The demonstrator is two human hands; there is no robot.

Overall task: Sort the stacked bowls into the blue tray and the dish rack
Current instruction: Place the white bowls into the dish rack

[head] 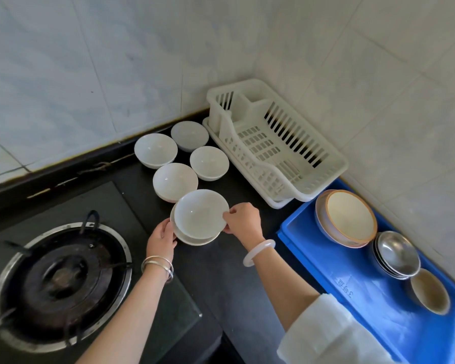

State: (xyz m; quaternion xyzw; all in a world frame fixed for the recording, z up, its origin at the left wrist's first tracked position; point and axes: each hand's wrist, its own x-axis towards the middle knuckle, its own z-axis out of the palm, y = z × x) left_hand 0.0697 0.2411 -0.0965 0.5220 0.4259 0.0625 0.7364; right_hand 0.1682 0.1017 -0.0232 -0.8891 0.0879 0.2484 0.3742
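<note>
Two hands on the bowls, so which does what?

Going from the left, past the burner (pixel 61 282): the left hand (pixel 162 236) curls its fingers against the left wall of the stack (pixel 195 239) and braces the lower bowls. The stack stands on the dark table (pixel 221 279). The right hand (pixel 243 219) pinches the right rim of the top bowl (pixel 200 214) between thumb and fingertips. That bowl sits offset from those beneath; whether it is lifted clear I cannot tell.

Where would it go from there?

Both places lie to the right, on the right hand's side. The rack (pixel 273 143) is up and to the right of that hand, its long side running diagonally toward the wall corner. The tray (pixel 352 298) starts just right of the wrist and runs back toward the person. I'd judge the right hand carries while the left only anchors.

And the materials?

The stack and the four loose bowls (pixel 175 181) behind it are round, smooth, glossy white, probably ceramic — slippery for a rim pinch. The rack is cream slotted plastic. The tray is flat blue plastic and holds a brown-rimmed bowl (pixel 350 216), nested steel bowls (pixel 395 254) and a small tan bowl (pixel 430 290).
</note>
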